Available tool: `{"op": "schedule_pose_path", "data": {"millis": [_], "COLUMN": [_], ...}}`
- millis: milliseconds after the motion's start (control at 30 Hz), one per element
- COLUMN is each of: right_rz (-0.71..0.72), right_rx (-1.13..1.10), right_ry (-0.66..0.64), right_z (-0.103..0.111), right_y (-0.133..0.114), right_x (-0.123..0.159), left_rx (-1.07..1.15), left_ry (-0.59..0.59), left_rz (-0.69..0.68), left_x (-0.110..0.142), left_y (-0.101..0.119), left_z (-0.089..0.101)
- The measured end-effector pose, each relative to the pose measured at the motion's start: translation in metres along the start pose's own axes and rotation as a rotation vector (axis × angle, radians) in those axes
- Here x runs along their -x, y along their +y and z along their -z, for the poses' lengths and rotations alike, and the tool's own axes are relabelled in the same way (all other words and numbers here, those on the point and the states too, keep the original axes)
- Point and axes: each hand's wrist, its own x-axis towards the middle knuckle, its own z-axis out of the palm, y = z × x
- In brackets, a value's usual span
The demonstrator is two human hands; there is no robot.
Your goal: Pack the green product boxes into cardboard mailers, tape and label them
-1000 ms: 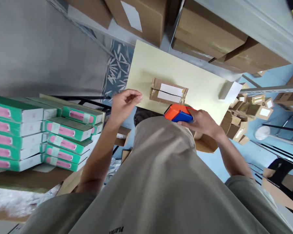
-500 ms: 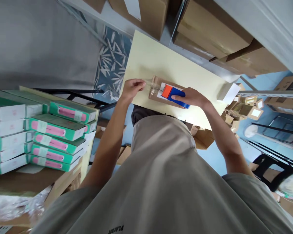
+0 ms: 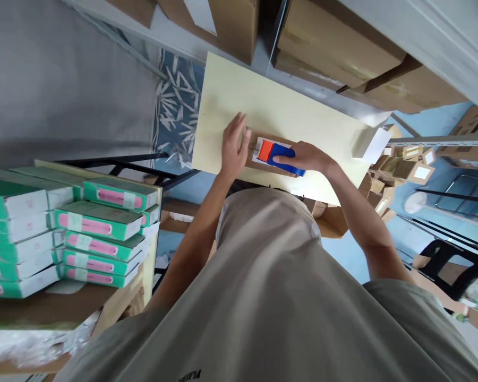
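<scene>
Left hand [image 3: 235,146] swings in, fingers straight and unclasped, apparently pressing the brown cardboard box [image 3: 258,165] at its left end; right hand [image 3: 305,157] stays clamped on the blue-and-orange plastic tape dispenser [image 3: 276,152].

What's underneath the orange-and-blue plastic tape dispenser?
A small brown cardboard box with a white label lies under the dispenser; the label's left end shows. The surface directly beneath the dispenser is covered, so I can't tell whether they touch.

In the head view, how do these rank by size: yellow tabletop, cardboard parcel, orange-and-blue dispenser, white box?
1. Yellow tabletop
2. Cardboard parcel, partly covered
3. Orange-and-blue dispenser and white box: too alike to rank
</scene>
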Motion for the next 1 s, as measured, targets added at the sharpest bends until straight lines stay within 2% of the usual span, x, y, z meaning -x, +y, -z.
{"op": "schedule_pose_path", "data": {"millis": [33, 100, 200, 300, 400, 533, 600, 667, 733, 833, 1000], "right_rz": [-0.012, -0.025, -0.006, -0.001, -0.076, -0.269, -0.354, -0.398, -0.407, -0.404, -0.469], "right_rx": [-0.004, -0.029, -0.12, -0.184, -0.184, -0.144, -0.141, -0.139, -0.134, -0.113, 0.054], "right_ry": [0.01, 0.009, -0.04, -0.069, -0.121, -0.135, -0.109, -0.091, -0.088, -0.069, 0.098], "right_z": [0.0, -0.002, -0.003, 0.003, 0.019, 0.041, 0.043, 0.037, 0.027, 0.01, -0.016], "right_y": [-0.001, -0.004, -0.009, -0.001, 0.033, 0.098, 0.121, 0.132, 0.131, 0.116, 0.084], "right_x": [0.0, 0.002, 0.005, 0.017, 0.047, 0.095, 0.105, 0.099, 0.081, 0.053, 0.033], "left_rx": [0.0, 0.027, 0.057, 0.027, -0.012, -0.058, -0.083, -0.092, -0.103, -0.147, -0.214], "left_ry": [-0.037, -0.089, -0.088, -0.069, -0.056, -0.045, -0.039, -0.037, -0.041, -0.048, -0.027], "left_rz": [-0.037, -0.009, 0.12, 0.16, 0.14, 0.11, 0.112, 0.09, 0.035, -0.028, -0.071], "left_x": [-0.004, -0.012, -0.016, -0.015, -0.015, -0.017, -0.018, -0.018, -0.018, -0.018, -0.019], "left_y": [0.004, 0.008, 0.007, 0.006, 0.005, 0.002, -0.001, -0.005, -0.012, -0.021, -0.03], "left_z": [-0.006, -0.017, -0.024, -0.022, -0.021, -0.023, -0.024, -0.025, -0.024, -0.024, -0.026]}}
